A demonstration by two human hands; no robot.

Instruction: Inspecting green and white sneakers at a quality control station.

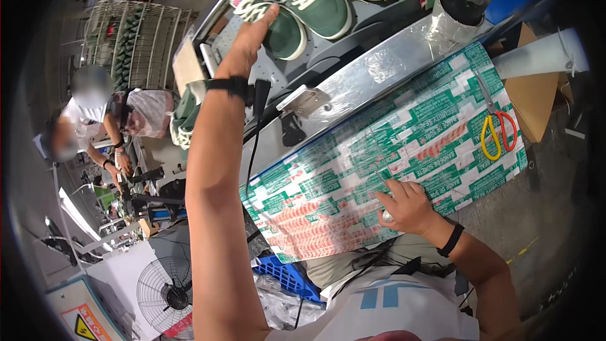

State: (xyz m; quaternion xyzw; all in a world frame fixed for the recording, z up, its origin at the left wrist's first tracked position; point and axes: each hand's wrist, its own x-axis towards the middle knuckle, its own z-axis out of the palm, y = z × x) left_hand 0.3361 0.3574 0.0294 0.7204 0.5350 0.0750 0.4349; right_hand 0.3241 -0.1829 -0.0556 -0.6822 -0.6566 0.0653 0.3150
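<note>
At the top, my left hand [250,35] is stretched out to a dark green sneaker [285,39] with white laces and a white sole edge. Its fingers close on the shoe's side, though part of the grip is hidden. Another green sneaker [329,14] stands right beside that one. Lower down, my right hand [409,207] is over a board covered with green, white and red printed stickers [353,177]. Those fingers are bent, and a small pale thing shows by the thumb, too small to name.
Scissors [492,129] with yellow and red handles lie on the board's right part. A metal rail [379,69] runs behind it. More green shoes [184,113] hang left of my forearm. A fan [165,290] stands lower left; two co-workers [88,110] work at far left.
</note>
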